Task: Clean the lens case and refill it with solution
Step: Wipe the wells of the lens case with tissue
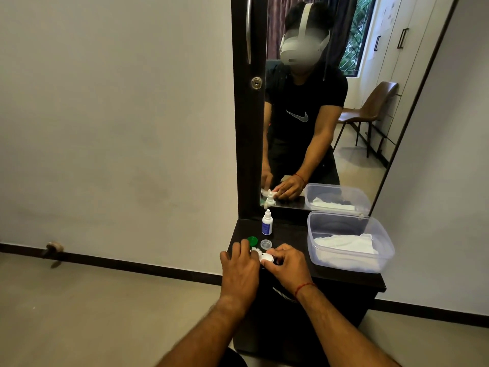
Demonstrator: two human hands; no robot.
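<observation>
Head view, right hand (pixel 287 263) fingers pinch lens case (pixel 266 257), left hand (pixel 239 264) grip unclear, green cap (pixel 253 240), bottle (pixel 267 224) label unreadable, tub (pixel 350 264) nearby

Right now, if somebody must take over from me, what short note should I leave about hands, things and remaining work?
Left hand: at the left end of the lens case, over a white crumpled piece; grip hidden.
Right hand: pinches the right end of the case.
Green cap and clear cap lie off, behind the case; solution bottle stands upright behind them.
Done: both caps off.
Left: finish cleaning, refill with solution, recap.
</observation>
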